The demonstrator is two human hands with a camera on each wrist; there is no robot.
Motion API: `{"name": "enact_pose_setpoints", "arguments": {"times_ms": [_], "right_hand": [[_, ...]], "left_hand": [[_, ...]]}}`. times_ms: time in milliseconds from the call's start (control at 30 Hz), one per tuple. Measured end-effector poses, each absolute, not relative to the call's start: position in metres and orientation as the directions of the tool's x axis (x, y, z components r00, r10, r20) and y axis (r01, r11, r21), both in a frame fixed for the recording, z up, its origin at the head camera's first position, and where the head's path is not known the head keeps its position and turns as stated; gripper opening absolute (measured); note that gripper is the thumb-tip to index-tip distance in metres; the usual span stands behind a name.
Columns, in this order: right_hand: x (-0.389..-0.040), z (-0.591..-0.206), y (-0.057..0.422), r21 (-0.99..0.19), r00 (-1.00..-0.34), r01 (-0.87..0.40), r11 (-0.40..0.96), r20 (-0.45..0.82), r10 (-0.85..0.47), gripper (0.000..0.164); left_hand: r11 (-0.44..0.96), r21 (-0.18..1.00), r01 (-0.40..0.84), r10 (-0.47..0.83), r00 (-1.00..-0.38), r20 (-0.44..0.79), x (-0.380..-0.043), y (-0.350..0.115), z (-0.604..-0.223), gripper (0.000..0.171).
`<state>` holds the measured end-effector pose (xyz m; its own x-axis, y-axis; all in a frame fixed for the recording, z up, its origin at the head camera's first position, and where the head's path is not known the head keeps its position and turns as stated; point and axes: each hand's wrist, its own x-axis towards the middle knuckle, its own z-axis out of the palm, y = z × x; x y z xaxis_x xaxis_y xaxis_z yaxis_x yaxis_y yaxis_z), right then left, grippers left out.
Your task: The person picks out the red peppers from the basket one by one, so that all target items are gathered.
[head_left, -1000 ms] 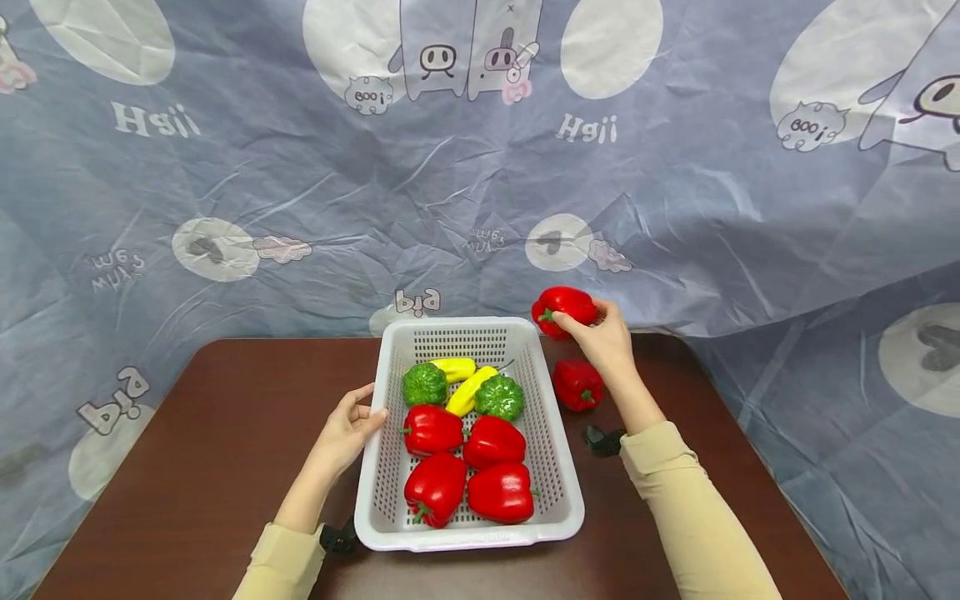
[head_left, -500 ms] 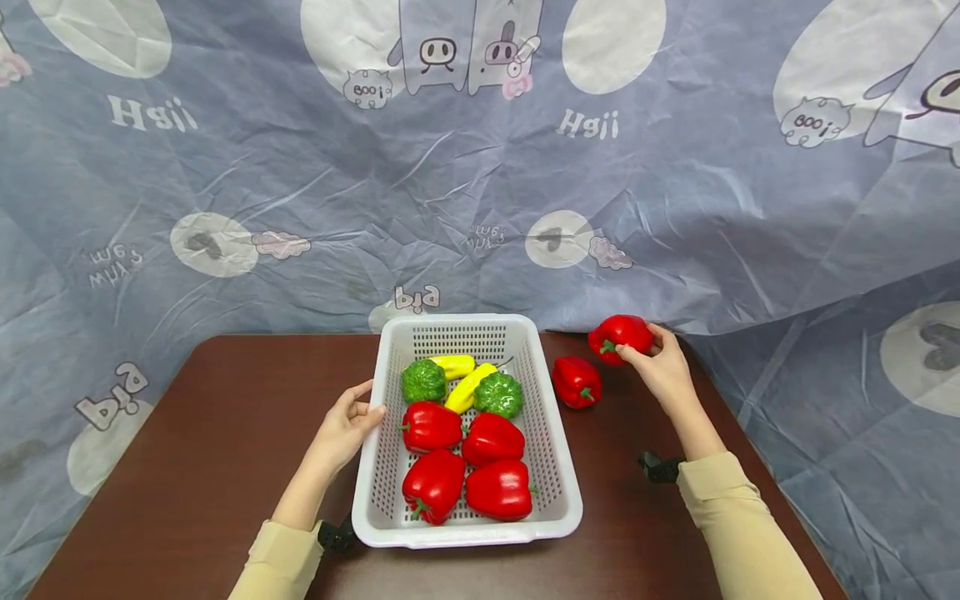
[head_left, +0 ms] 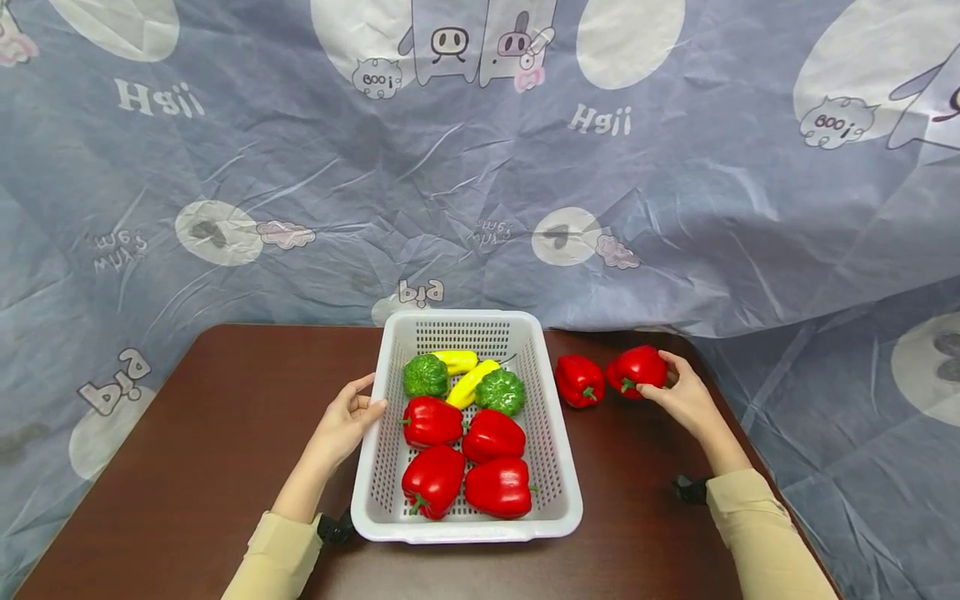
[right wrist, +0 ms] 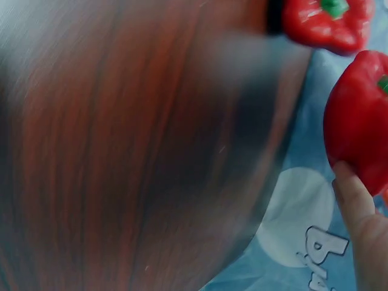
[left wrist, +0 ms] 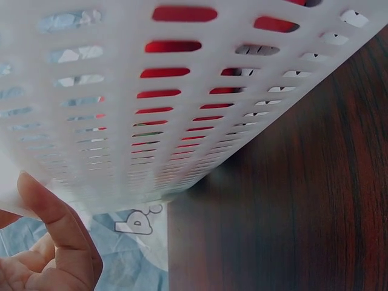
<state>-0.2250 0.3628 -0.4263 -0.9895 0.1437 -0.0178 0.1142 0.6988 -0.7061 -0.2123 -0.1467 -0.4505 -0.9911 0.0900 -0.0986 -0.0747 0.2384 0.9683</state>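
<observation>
A white perforated plastic basket (head_left: 467, 531) stands mid-table, holding several red bell peppers (head_left: 435, 479), two green bumpy vegetables (head_left: 500, 392) and two yellow peppers (head_left: 471, 385). At its left rim my left hand (head_left: 347, 422) grips the edge, thumb over the top; in the left wrist view fingers (left wrist: 45, 209) show at the wall. My right hand (head_left: 686, 396) holds a red bell pepper (head_left: 637, 371) between thumb and fingers, right of the basket. Close to its left lies another red bell pepper (head_left: 579, 381). The right wrist view shows fingers (right wrist: 353, 194) against the held pepper.
The dark brown wooden table (head_left: 225, 433) ends at a grey-blue cartoon-printed cloth (head_left: 337, 192) hanging behind it and round the sides. A black wrist strap device (head_left: 690, 490) sits on the right wrist, another (head_left: 337, 527) on the left.
My right hand has carried the red bell pepper from near the basket's far right corner rightward, then down beside the other pepper on the table. The left hand stays at the rim.
</observation>
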Motion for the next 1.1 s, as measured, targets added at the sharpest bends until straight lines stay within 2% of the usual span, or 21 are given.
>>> {"name": "enact_pose_setpoints", "arguments": {"times_ms": [333, 767, 1100], "right_hand": [[-0.227, -0.44, 0.37, -0.58, -1.0, 0.011, 0.815, 0.016, 0.024, 0.08], [-0.234, -0.444, 0.36, -0.594, -0.996, -0.02, 0.804, -0.056, -0.066, 0.079], [-0.239, -0.459, 0.362, -0.583, -0.995, -0.097, 0.807, 0.036, -0.093, 0.068]], "left_hand": [[0.238, 0.969, -0.069, 0.086, -0.992, -0.092, -0.213, -0.146, -0.449, 0.061], [0.239, 0.968, -0.072, 0.084, -0.992, -0.094, -0.212, -0.147, -0.451, 0.061], [0.235, 0.97, -0.058, 0.091, -0.993, -0.081, -0.214, -0.147, -0.454, 0.062]]}}
